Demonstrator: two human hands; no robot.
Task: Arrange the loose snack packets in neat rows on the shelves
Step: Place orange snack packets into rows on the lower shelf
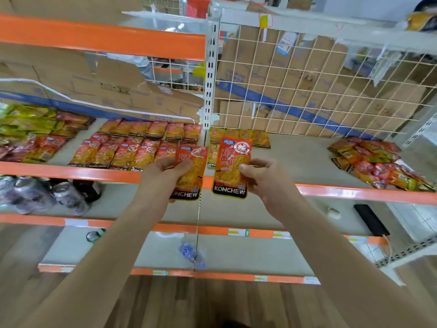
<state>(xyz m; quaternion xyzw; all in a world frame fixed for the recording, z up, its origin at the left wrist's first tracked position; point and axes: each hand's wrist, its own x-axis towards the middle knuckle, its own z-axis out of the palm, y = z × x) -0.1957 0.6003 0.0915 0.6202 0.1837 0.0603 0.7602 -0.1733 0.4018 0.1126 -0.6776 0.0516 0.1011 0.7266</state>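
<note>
Each hand pinches one packet between thumb and fingers: the left hand (163,172) holds the left packet (190,176), the right hand (261,177) the right packet (233,162). Both packets hang over the shelf (354,193) at its front edge. Their long axes run front to back, matching the rows (132,150) just behind. The loose pile (378,163) lies toward the shelf's right end, nearer the right hand.

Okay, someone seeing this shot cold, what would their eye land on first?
Centre frame, the left hand grips one orange-red plastic KONCHEW snack packet and the right hand pinches a second matching packet, both held before the pale orange-edged shelf. Behind the left hand lie neat rows of the same packets; at the shelf's far right sits a loose heap of mixed red and yellow packets.
</note>
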